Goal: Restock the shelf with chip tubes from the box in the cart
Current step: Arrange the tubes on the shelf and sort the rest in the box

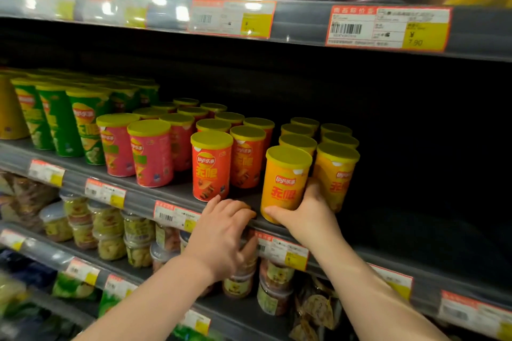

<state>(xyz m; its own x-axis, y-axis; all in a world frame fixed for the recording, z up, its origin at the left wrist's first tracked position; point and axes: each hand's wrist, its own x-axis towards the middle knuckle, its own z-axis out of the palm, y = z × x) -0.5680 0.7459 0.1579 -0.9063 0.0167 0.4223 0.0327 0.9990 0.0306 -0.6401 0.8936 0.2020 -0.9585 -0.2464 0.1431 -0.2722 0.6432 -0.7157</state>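
My right hand [307,219] grips the bottom of an orange-yellow chip tube [285,183] that stands upright at the front edge of the middle shelf [166,194]. More tubes of the same colour [336,171] stand in two rows behind and to its right. My left hand [221,235] holds the shelf's front rail just left of that tube, fingers on top and thumb underneath, below a red tube [212,166]. The box and the cart are out of view.
Left of the red tubes stand pink tubes [151,155] and taller green tubes [86,124]. The shelf to the right of the yellow tubes [429,174] is dark and bare. Clear snack jars [110,230] fill the shelf below. An upper shelf rail with price tags [388,28] hangs overhead.
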